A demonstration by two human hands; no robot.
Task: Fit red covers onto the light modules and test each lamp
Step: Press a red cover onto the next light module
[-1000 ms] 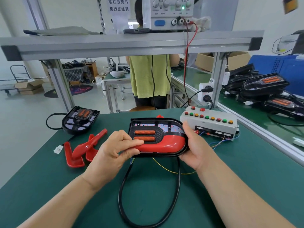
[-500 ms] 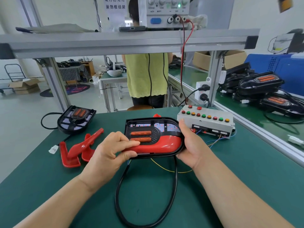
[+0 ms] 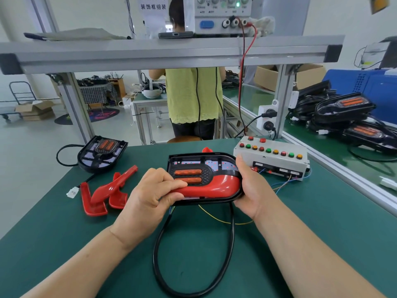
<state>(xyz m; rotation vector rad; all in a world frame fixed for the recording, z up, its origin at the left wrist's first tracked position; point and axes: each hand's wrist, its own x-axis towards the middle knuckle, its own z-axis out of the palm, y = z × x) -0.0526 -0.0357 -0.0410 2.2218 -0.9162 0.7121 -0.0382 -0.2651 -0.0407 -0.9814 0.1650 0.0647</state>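
Two bare forearms reach in from the bottom edge of the frame, uncovered from elbow to wrist, with no sleeve cuff in view. The left hand (image 3: 150,196) and right hand (image 3: 253,190) are ungloved, with short, unpainted fingernails. The wrists and fingers are bare.

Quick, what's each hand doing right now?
Left hand: closed on the glossy red plastic cover, pressing it onto the black lamp module.
Right hand: closed on the module's right end.

light modules (image 3: 202,168): 4 | loose red covers (image 3: 103,192): 2 | button box (image 3: 277,158): 1 | hands (image 3: 148,196): 2
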